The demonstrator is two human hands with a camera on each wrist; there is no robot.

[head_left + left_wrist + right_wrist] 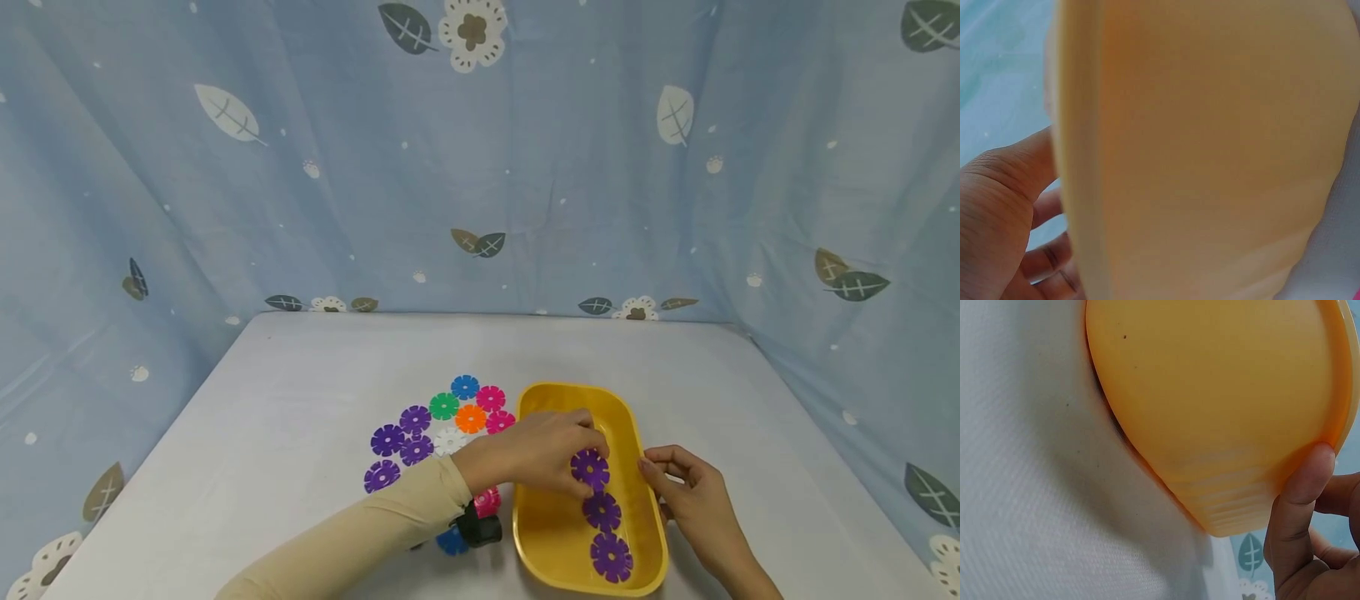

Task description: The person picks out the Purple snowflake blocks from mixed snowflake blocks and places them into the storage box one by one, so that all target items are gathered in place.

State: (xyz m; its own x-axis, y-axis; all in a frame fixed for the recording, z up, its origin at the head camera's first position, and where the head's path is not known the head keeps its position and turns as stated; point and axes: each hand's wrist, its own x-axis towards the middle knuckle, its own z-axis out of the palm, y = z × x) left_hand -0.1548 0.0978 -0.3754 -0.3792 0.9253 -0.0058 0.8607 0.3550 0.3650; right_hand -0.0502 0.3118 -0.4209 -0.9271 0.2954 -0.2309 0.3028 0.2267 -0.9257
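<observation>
A yellow plastic tray [540, 533] stands on the table, with purple notched snowflake discs in a column inside. My left hand [543, 450] reaches over the tray's left rim and pinches the uppermost purple disc [590, 470] between thumb and fingers. Below it lie another purple disc [602, 511] and a third one [611, 557]. In the left wrist view the tray wall [1210, 137] hides the fingertips of that hand [1010, 219]. My right hand [693, 500] grips the tray's right rim, its thumb [1310, 475] against the outer wall.
Left of the tray, loose discs lie on the white table [300, 400]: several purple ones [387, 440], a green one [444, 406], an orange one [471, 419], a white one [450, 440], plus blue and pink. The left forearm [375, 533] covers some. A patterned blue curtain [337, 183] surrounds the table.
</observation>
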